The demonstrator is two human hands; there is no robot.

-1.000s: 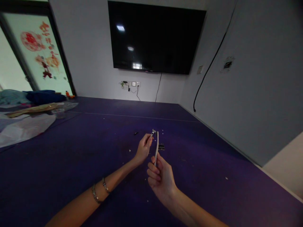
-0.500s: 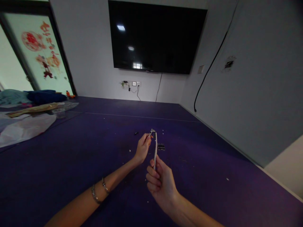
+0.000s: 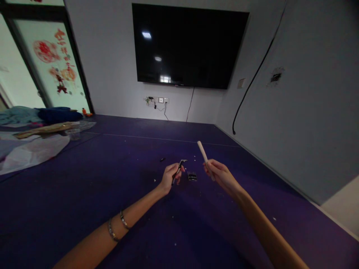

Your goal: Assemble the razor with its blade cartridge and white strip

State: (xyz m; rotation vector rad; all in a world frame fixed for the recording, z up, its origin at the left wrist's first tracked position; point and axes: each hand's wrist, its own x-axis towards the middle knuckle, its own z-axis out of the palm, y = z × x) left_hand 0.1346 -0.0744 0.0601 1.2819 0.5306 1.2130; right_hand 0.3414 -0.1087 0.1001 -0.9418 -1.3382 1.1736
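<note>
My left hand (image 3: 171,177) is closed around a small dark tool with an angled metal head (image 3: 183,161); its exact kind is unclear. The head points up and right, and the lower end shows beneath my fingers. My right hand (image 3: 221,172) grips a pale, smooth stick (image 3: 202,150) near its lower part, its rounded tip raised up and to the left. Stick and tool are apart, with a gap between the hands. Under that gap, a small black slotted object (image 3: 192,176) lies on the dark purple floor covering (image 3: 126,194).
A small black piece (image 3: 162,159) and several white scraps lie on the floor. Plastic sheeting (image 3: 36,151), cardboard (image 3: 46,129) and blue cloth (image 3: 59,114) are at the left. A black cable (image 3: 254,76) hangs down the right wall. Ahead is a wall-mounted television (image 3: 190,46).
The stick has come away from the tool's head. My right hand has moved up and right with it, tilting it leftward. My left hand has lowered slightly, still holding the tool.
</note>
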